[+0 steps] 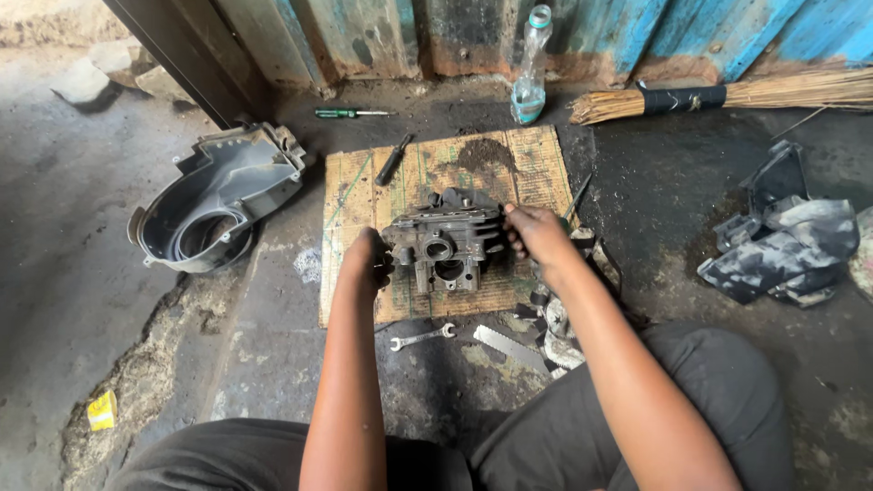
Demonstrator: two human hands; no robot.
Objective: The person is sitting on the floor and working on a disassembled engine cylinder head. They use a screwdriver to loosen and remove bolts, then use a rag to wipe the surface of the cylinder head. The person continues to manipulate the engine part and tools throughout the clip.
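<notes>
A grimy grey metal engine cylinder head (pixel 447 244) with round ports sits on a worn wooden board (pixel 536 155) on the floor. My left hand (pixel 366 261) grips its left side. My right hand (pixel 536 235) holds its right side, fingers on the fins. Both forearms reach forward from my dark trousers.
A grey plastic fan cover (pixel 214 195) lies at the left. A green screwdriver (pixel 350 113), a dark tool (pixel 394 160), a plastic bottle (pixel 530 68) and a straw broom (pixel 727 96) lie at the back. A spanner (pixel 421 337) and a flat metal blade (pixel 507 345) lie near me. Black plastic parts (pixel 787 236) sit at the right.
</notes>
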